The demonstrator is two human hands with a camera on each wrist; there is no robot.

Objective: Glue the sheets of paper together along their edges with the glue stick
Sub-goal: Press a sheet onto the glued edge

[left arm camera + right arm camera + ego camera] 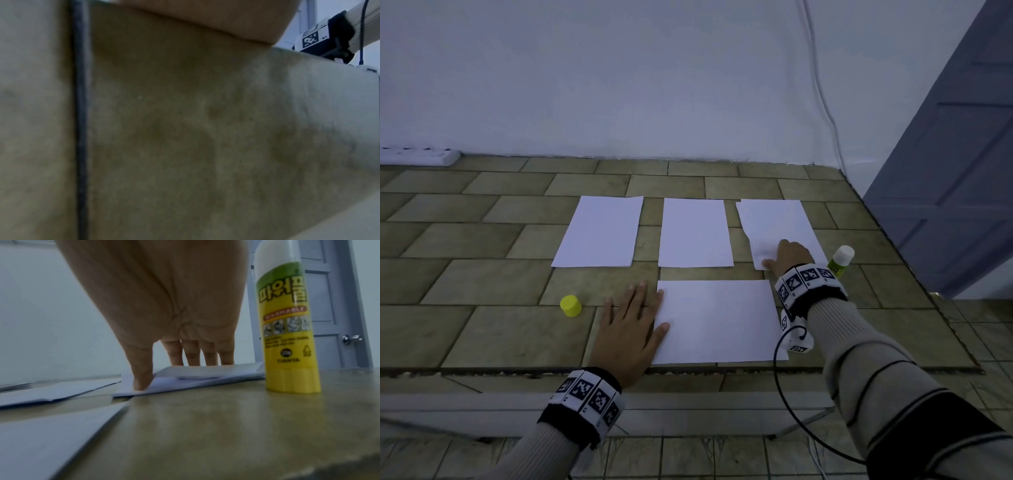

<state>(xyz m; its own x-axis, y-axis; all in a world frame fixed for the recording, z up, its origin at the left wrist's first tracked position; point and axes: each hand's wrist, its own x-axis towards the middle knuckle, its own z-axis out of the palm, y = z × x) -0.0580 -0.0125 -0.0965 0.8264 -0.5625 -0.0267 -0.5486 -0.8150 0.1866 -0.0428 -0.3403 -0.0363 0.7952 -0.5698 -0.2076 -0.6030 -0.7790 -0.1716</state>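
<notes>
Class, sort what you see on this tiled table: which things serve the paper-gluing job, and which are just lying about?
For the job: four white paper sheets or stacks, such as the near sheet; yellow-green glue stick; its yellow round cap.

Lying about: white power strip; white wall cable.

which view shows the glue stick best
The right wrist view: the glue stick stands upright, close, label readable. The head view shows it small, partly behind the right wrist. The left wrist view doesn't show it.
</notes>
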